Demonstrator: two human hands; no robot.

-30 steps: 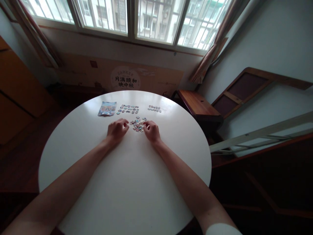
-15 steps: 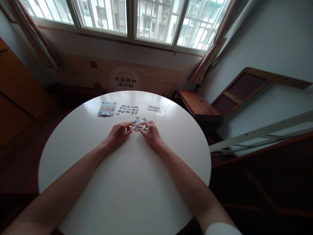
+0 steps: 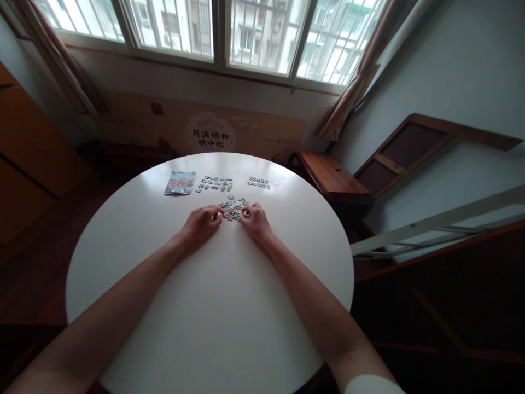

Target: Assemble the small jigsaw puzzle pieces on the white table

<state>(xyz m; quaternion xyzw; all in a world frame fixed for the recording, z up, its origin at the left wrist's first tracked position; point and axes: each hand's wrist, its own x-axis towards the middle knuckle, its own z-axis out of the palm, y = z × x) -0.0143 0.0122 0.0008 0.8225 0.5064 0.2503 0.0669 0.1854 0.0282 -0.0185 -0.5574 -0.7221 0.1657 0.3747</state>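
Loosely heaped, knobbed puzzle pieces [image 3: 233, 210]; glossy, rounded white table [image 3: 213, 306].

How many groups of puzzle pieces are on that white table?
3: a heap between the left hand and right hand, a spread group beyond it, beside the printed packet, and a smaller group farther right. The hands may hide some of the heap.

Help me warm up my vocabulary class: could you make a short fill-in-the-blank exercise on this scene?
1. The nearest pile of puzzle pieces lies ____ the left hand and the right hand.
2. Seen from the person's side, the printed packet lies to the ____ of all the puzzle pieces.
3. The round table is ____ in colour.
Missing words: between; left; white.
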